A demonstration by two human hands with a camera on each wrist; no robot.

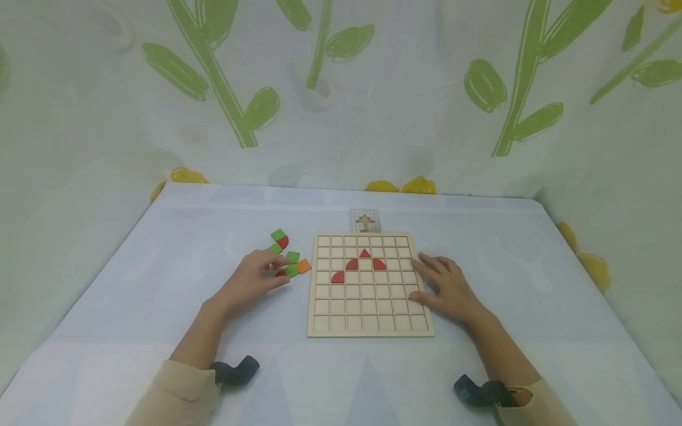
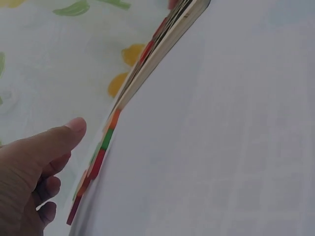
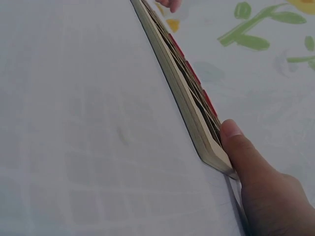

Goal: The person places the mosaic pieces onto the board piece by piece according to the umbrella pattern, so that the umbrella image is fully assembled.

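Note:
A square wooden grid board lies flat on the table, with a red triangle and several red quarter-round pieces in its cells. My left hand hovers over loose tiles left of the board, its thumb apart from the bent fingers in the left wrist view. Near its fingertips are a green tile and an orange tile; a red piece is partly hidden under the fingers. My right hand rests on the board's right edge with spread fingers, the thumb touching the rim in the right wrist view.
Behind the board lies a small pattern card with a printed grid. More green tiles and a red quarter-round lie beyond the left hand. A patterned cloth wall stands at the table's far edge.

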